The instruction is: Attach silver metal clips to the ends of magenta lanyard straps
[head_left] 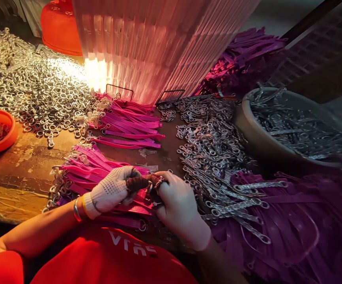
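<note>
My left hand (113, 189) wears a pale dotted glove, with dark brown covering on the fingertips. Beside it my right hand (178, 209), pale and apparently gloved, has dark coverings around its fingers. Both are closed, meeting fingertip to fingertip over the bench; whatever lies between them is hidden. Below and behind them spread bright pink straps (90, 163) with metal rings at their left ends. One strap (123, 221) nearest my body ends in a ring on its right. A second bundle of pink straps (129, 126) lies farther back.
Loose metal rings (55, 90) heap at the left, near a red bowl (11, 136) and a red lampshade (60, 29). Metal link strips (212, 142) pile up at the right, before a large tub (249, 114). Purple straps (289, 225) lie front right. A corrugated panel (147, 43) stands behind.
</note>
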{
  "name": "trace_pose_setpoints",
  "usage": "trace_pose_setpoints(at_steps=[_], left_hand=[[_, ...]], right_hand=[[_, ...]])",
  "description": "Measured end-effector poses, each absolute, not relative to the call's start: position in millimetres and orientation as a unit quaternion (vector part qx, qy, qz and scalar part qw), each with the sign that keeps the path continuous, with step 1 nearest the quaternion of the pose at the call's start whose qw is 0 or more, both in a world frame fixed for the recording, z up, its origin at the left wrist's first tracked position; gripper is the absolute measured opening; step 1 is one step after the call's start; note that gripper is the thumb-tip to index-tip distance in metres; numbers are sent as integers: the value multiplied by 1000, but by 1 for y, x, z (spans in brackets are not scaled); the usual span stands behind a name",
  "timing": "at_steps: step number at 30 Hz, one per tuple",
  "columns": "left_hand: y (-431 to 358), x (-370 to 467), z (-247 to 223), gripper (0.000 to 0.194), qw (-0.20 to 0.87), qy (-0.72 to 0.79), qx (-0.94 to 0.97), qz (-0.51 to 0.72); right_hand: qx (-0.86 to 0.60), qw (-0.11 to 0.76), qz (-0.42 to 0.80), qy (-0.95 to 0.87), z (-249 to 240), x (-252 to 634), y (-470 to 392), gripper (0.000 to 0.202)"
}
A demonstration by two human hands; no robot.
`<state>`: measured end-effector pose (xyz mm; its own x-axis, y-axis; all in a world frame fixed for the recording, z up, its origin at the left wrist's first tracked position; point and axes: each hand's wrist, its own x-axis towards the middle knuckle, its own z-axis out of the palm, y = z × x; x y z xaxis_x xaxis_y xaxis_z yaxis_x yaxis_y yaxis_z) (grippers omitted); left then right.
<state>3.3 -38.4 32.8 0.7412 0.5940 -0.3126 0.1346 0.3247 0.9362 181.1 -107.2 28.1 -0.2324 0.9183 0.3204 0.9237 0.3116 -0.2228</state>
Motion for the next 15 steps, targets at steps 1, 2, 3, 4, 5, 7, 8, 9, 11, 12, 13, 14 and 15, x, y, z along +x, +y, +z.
trace_pose_setpoints(at_steps=[1, 2, 3, 4, 5, 7, 8, 9, 11, 12, 13, 14, 15], left_hand=[[-38, 3, 33, 33, 706, 327, 606, 163], [-37, 2, 32, 26, 656, 327, 658, 172], [-37, 2, 29, 20, 598, 326, 710, 178], [-37, 3, 26, 13, 540, 324, 755, 181], [-37, 4, 23, 9, 489, 322, 790, 183], [-36, 7, 18, 3, 428, 322, 824, 187], [-36, 9, 18, 3, 419, 326, 826, 190], [-35, 11, 21, 3, 424, 334, 820, 192], [-34, 17, 31, 12, 484, 353, 779, 182], [-33, 21, 38, 17, 534, 364, 744, 170], [-32, 25, 46, 21, 585, 373, 702, 160], [-29, 31, 53, 24, 629, 380, 660, 153], [-25, 37, 59, 26, 662, 384, 626, 153]], right_hand=[[-590, 181, -19, -787, 28, 182, -107, 26], [-590, 167, -27, -790, 29, 183, -107, 24], [-589, 158, -34, -792, 29, 183, -107, 22], [-589, 154, -41, -792, 29, 184, -106, 21], [-591, 154, -45, -791, 29, 185, -106, 21], [-595, 165, -40, -785, 28, 185, -106, 18], [-594, 177, -31, -784, 27, 186, -107, 16], [-592, 191, -24, -783, 27, 186, -108, 13], [-591, 208, -36, -779, 27, 187, -109, 9], [-594, 211, -52, -775, 27, 187, -108, 9], [-602, 212, -68, -767, 28, 189, -107, 9], [-614, 216, -75, -755, 28, 191, -106, 10], [-631, 223, -65, -740, 28, 194, -103, 11]])
